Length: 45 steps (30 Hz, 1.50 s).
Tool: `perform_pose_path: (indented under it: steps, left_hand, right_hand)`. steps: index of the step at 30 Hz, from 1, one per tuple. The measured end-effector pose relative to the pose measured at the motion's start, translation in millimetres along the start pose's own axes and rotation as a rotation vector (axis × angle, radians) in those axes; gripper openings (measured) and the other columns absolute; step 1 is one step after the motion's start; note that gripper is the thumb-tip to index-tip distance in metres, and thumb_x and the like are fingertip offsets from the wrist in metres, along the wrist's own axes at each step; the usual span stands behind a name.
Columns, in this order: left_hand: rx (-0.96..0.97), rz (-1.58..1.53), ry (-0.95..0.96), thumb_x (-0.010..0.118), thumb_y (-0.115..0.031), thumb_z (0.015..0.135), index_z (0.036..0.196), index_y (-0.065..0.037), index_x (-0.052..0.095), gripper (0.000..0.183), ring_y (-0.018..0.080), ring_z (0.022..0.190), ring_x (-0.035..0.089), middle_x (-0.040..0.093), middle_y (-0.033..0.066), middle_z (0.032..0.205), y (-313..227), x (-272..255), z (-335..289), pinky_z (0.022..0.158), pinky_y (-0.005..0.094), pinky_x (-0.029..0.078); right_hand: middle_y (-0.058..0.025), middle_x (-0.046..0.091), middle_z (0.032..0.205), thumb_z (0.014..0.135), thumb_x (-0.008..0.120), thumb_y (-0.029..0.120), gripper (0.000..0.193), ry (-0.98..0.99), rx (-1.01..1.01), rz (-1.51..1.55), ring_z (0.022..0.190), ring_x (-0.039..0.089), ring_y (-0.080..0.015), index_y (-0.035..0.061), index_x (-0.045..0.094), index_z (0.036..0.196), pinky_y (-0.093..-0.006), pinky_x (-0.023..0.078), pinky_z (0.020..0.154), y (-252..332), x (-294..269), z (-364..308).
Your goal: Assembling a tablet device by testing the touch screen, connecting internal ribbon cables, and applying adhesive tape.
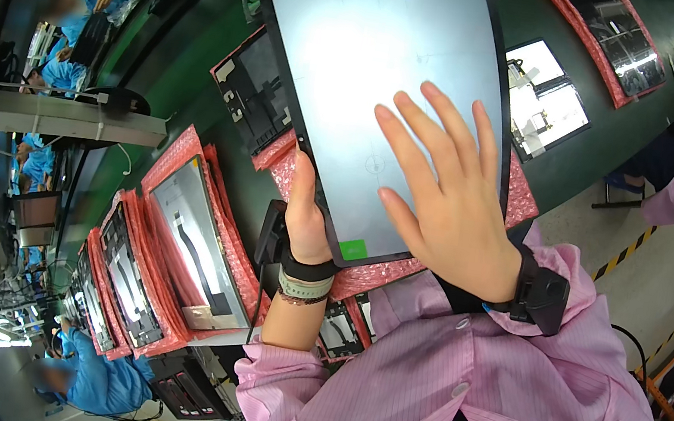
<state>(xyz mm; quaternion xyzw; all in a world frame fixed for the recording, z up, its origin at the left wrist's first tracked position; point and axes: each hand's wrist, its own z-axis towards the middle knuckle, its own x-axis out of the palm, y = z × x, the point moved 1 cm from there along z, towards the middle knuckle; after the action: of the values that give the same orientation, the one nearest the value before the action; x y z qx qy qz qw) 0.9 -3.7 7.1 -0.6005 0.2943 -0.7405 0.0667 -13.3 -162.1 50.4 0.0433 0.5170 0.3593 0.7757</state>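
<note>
A lit, white display panel (347, 81) with a black frame is tilted up in front of me. Small pen-like circle marks show on its face, and a green patch (354, 250) fills its lower left corner. My left hand (307, 219) grips the panel's lower left edge, thumb along the frame and the other fingers hidden behind it. Over the right part of the screen, my right hand (459, 207) is spread with its fingers apart. Whether its fingertips touch the glass cannot be told. Dark bands sit on both wrists.
Pink bubble wrap (362, 277) lies under the panel. Several screen parts (201, 243) stand in pink wrap at left. A dark panel (257, 90) and white-and-black parts (545, 102) flank mine on the green table (568, 180). Another wrapped panel (615, 39) lies far right. People in blue (103, 376) work at left.
</note>
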Motion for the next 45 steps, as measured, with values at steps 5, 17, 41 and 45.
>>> perform_pose_path:
  steps: [5, 17, 41, 45]
  left_hand:
    - [0.009, 0.006, -0.002, 0.025, -0.043, 0.097, 0.131, -0.001, 0.036, 0.055, 0.0248, 0.111, 0.050, 0.047, 0.0137, 0.126, -4, -8, 2, 0.093, 0.0368, 0.041]
    - [0.024, 0.037, -0.044, 0.028, -0.043, 0.096, 0.125, -0.003, 0.042, 0.051, 0.0225, 0.105, 0.053, 0.052, 0.0108, 0.119, -3, 4, 3, 0.089, 0.0344, 0.042]
    - [0.024, 0.318, -0.148, 0.029, -0.044, 0.096, 0.133, -0.004, 0.034, 0.055, 0.0241, 0.115, 0.047, 0.044, 0.0110, 0.130, 7, -6, -3, 0.097, 0.0375, 0.037]
    - [0.153, 0.382, -0.283, 0.031, -0.043, 0.095, 0.130, -0.003, 0.037, 0.053, 0.0227, 0.112, 0.048, 0.047, 0.0103, 0.127, 0, 2, -2, 0.096, 0.0353, 0.036]
  right_hand:
    - [-0.0126, 0.036, 0.133, 0.074, 0.060, 0.015, 0.062, 0.029, 0.002, 0.017, 0.127, 0.030, -0.0322, 0.0068, 0.039, 0.132, -0.0556, 0.017, 0.104, 4, 3, -18]
    - [-0.0116, 0.039, 0.126, 0.070, 0.062, 0.009, 0.061, 0.100, -0.011, 0.063, 0.126, 0.031, -0.0304, 0.0065, 0.043, 0.128, -0.0575, 0.016, 0.104, 8, 3, -43]
    - [-0.0132, 0.038, 0.131, 0.070, 0.069, 0.027, 0.060, -0.171, -0.033, -0.050, 0.124, 0.031, -0.0337, 0.0158, 0.048, 0.124, -0.0531, 0.026, 0.098, -12, -3, 35]
    - [-0.0104, 0.045, 0.125, 0.072, 0.066, 0.021, 0.050, -0.152, -0.027, 0.002, 0.118, 0.039, -0.0295, 0.0126, 0.053, 0.120, -0.0425, 0.034, 0.095, 2, 16, 5]
